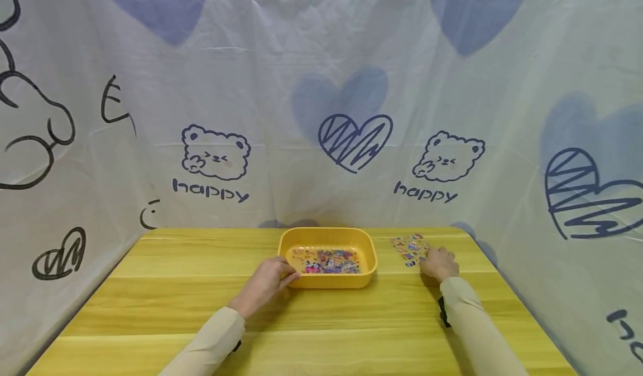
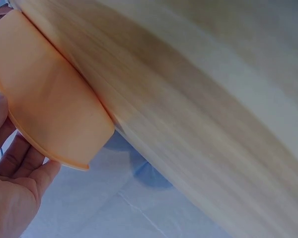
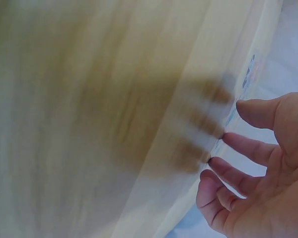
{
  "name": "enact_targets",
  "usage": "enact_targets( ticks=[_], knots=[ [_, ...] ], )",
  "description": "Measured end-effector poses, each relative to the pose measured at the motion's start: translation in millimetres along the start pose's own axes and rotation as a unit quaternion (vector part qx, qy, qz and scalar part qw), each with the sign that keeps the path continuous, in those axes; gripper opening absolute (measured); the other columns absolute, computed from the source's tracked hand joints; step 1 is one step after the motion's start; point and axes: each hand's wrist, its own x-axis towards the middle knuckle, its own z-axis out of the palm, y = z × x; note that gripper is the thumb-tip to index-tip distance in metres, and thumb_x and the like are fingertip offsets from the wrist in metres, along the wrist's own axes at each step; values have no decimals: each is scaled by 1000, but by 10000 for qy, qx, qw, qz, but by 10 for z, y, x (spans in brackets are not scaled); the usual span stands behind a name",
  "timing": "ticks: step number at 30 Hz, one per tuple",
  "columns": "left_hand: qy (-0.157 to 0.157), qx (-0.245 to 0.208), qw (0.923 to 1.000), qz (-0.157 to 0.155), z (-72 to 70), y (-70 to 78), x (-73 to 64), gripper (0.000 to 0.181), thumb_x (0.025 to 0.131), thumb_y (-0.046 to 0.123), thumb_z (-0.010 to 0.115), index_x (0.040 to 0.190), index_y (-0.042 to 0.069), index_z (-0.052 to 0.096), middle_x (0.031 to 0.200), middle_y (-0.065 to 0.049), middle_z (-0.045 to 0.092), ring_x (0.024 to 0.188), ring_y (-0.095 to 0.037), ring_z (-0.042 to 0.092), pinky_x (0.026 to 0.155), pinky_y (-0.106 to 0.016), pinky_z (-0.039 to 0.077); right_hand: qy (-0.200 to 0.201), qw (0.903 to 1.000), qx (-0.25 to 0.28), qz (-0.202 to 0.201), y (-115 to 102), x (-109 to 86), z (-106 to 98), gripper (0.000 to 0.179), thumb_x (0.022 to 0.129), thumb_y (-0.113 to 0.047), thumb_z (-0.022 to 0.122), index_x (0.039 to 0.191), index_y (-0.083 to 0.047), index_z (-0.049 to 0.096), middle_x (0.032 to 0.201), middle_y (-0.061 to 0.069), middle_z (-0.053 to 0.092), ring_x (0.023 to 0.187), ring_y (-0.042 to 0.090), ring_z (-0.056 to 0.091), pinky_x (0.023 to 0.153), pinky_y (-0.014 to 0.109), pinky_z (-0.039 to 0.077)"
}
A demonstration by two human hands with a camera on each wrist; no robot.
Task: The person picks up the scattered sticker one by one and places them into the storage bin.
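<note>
A yellow plastic basin (image 1: 331, 282) stands near the table's far edge, with several colourful small-patterned pieces, like stickers, on its floor (image 1: 331, 261). My left hand (image 1: 271, 280) holds the basin's near left corner; in the left wrist view the thumb and fingers (image 2: 42, 173) lie on either side of the rim. To the right of the basin a sheet of small colourful stickers (image 1: 409, 247) lies flat on the table. My right hand (image 1: 440, 263) is at that sheet's lower right edge. In the right wrist view its spread, slightly bent fingers (image 3: 251, 148) touch down at the sheet, which shows only edge-on.
The yellow wood-grain table (image 1: 351, 331) reaches back to a white cloth (image 1: 281, 108) printed with hearts and bears, which also hangs along both sides. Dark straps (image 1: 444, 312) show at the sleeves.
</note>
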Motion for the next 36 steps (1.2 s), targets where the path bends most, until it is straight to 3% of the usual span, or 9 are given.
enact_targets(
  ticks=[8,10,15,17,21,24,30,32,36],
  knots=[
    [-26,-32,10000,-26,16,2,8,10,87,16,74,83,7,78,78,-3,70,70,-11,63,62,-18,53,298,9995,-102,20,94,10,1,25,97,-30,57,95,-5,59,108,29,53,103,50,47,73,55,45],
    [-23,-46,10000,-46,18,1,9,10,87,15,74,83,6,78,78,-3,70,70,-10,62,62,-18,53,334,9994,-101,58,97,6,-21,28,95,-32,61,96,-3,59,106,29,55,101,49,50,74,55,46],
    [-49,-36,9999,-135,23,8,7,11,87,16,74,84,7,78,79,-3,70,71,-10,62,62,-18,53,193,9993,16,310,117,2,-96,51,92,-36,66,117,8,57,116,35,55,105,53,50,82,60,46],
    [-47,-19,9999,-158,21,12,7,11,87,16,74,84,7,78,79,-2,70,71,-10,63,63,-18,53,76,9991,139,395,131,1,-115,54,91,-37,67,117,9,56,115,36,54,104,52,49,82,59,45],
    [-18,19,9999,-165,15,19,3,10,87,16,74,84,7,79,78,-2,70,71,-10,63,63,-19,53,-165,9973,484,523,157,6,-127,43,89,-37,69,91,3,54,90,23,53,88,39,47,74,48,42],
    [-12,23,9999,-148,16,23,4,11,87,16,74,84,7,79,78,-2,71,71,-10,63,63,-19,53,-274,9957,695,546,172,12,-134,38,88,-35,70,80,-2,52,80,15,49,82,33,43,70,42,39],
    [-31,-60,9999,-147,13,12,2,10,87,16,74,84,7,79,78,-2,70,70,-10,62,63,-19,53,-211,9954,815,448,164,9,-144,34,85,-30,73,82,0,57,81,14,56,79,30,47,68,39,42],
    [-33,-100,9998,-153,11,9,-3,10,87,16,74,84,8,79,78,-1,70,70,-10,62,62,-18,53,-233,9955,837,372,180,15,-131,30,88,-26,68,76,-4,51,73,10,49,70,24,44,62,34,39],
    [-19,-121,9998,-151,11,2,-10,10,87,16,74,83,8,79,78,-1,70,70,-9,61,62,-18,52,-390,9946,939,228,226,27,-124,28,95,-12,47,67,-11,40,64,3,33,58,16,31,54,29,31]
  ],
)
